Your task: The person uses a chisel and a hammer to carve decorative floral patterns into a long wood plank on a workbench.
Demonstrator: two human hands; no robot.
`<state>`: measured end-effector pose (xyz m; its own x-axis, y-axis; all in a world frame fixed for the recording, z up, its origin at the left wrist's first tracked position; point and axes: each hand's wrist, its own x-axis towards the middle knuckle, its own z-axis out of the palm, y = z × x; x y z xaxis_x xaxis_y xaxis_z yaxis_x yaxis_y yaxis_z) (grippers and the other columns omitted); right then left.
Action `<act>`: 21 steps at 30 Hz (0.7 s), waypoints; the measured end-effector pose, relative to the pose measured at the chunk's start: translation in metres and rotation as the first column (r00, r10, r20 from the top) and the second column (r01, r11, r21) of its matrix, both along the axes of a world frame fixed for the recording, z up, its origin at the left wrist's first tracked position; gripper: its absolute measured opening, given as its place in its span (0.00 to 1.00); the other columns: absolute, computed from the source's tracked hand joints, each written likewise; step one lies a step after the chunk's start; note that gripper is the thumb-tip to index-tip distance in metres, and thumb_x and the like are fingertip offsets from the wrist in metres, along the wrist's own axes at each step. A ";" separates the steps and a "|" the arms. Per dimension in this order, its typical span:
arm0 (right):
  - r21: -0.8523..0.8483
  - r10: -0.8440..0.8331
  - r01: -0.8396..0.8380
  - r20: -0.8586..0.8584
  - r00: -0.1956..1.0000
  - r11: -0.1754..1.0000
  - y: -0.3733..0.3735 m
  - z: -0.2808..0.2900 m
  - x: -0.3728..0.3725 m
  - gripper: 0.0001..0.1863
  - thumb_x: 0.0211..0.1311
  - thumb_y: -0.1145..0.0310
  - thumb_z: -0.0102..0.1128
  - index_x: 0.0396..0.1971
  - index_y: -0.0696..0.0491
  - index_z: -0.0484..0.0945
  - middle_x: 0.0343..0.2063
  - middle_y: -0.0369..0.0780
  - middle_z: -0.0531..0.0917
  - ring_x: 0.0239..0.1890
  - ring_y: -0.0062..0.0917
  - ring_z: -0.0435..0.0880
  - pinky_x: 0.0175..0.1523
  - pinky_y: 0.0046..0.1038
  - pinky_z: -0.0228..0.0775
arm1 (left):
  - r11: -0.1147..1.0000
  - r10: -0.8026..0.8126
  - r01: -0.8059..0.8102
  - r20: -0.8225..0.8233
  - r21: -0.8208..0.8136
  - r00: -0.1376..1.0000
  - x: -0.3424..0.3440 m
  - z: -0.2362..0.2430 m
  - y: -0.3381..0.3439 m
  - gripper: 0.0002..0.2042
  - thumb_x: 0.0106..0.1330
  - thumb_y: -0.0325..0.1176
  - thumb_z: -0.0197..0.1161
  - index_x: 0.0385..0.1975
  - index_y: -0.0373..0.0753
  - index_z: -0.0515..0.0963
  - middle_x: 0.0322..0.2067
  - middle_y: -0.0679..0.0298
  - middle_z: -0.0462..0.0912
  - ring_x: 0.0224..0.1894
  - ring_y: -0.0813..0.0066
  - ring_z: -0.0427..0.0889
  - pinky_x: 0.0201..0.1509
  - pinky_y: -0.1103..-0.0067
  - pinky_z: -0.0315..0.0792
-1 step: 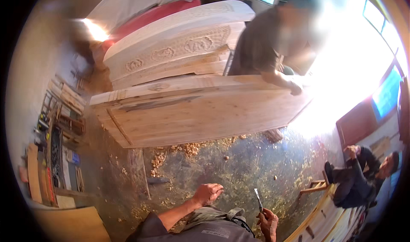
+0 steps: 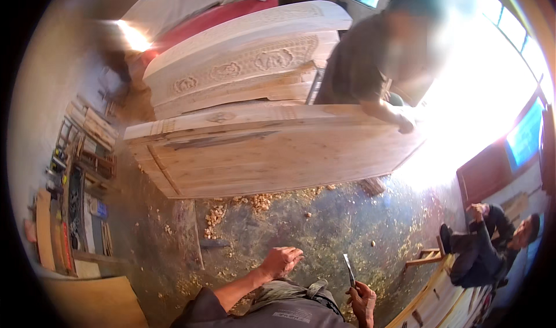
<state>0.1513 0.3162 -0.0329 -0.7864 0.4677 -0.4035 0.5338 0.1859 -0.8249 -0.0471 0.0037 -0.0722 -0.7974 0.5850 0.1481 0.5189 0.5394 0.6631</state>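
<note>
My left hand (image 2: 281, 261) hangs at the bottom centre above the floor, fingers loosely curled, holding nothing. My right hand (image 2: 362, 300) is at the lower right, closed around the handle of a chisel (image 2: 348, 270) whose narrow metal blade points up. In front of me stands a large pale wooden casket (image 2: 272, 154) with a long plank side facing me. A second carved casket lid (image 2: 243, 67) lies behind it. Both hands are well short of the wood.
A person in a dark shirt (image 2: 365, 61) leans on the casket's far right edge. Another person (image 2: 492, 244) sits on a low stool at the right. Wood shavings (image 2: 249, 203) litter the dirt floor. Boards and clutter (image 2: 75, 200) line the left wall.
</note>
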 end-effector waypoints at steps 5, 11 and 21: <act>-0.145 0.186 -0.176 0.058 0.981 0.974 -0.044 0.024 -0.093 0.17 0.71 0.75 0.65 0.55 0.66 0.85 0.30 0.42 0.92 0.23 0.19 0.86 0.28 0.23 0.72 | 0.990 0.103 -0.061 -0.361 0.126 0.927 -0.050 0.041 -0.020 0.12 0.71 0.39 0.75 0.48 0.42 0.87 0.38 0.63 0.92 0.40 0.66 0.93 0.40 0.68 0.86; 0.009 0.532 -0.536 0.098 0.841 0.844 -0.069 0.052 -0.214 0.18 0.75 0.67 0.67 0.58 0.59 0.86 0.32 0.42 0.94 0.28 0.20 0.90 0.38 0.27 0.81 | 0.977 0.203 -0.154 -0.415 0.147 0.887 -0.088 0.109 -0.004 0.14 0.66 0.39 0.80 0.47 0.41 0.88 0.42 0.65 0.91 0.44 0.67 0.91 0.48 0.71 0.85; -0.030 0.690 -0.699 -0.137 0.711 0.714 -0.104 0.113 -0.375 0.16 0.74 0.73 0.67 0.57 0.60 0.86 0.34 0.45 0.94 0.30 0.17 0.89 0.38 0.28 0.82 | 0.985 0.172 -0.134 -0.540 0.108 0.824 -0.184 0.166 -0.024 0.21 0.68 0.41 0.76 0.53 0.33 0.84 0.51 0.55 0.87 0.56 0.58 0.86 0.67 0.61 0.79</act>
<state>-0.2236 0.2121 0.0803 -0.9173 -0.2557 -0.3053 0.1853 0.4044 -0.8956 -0.2312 -0.0204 0.0937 -0.6543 0.4367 0.6174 0.7200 0.6094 0.3320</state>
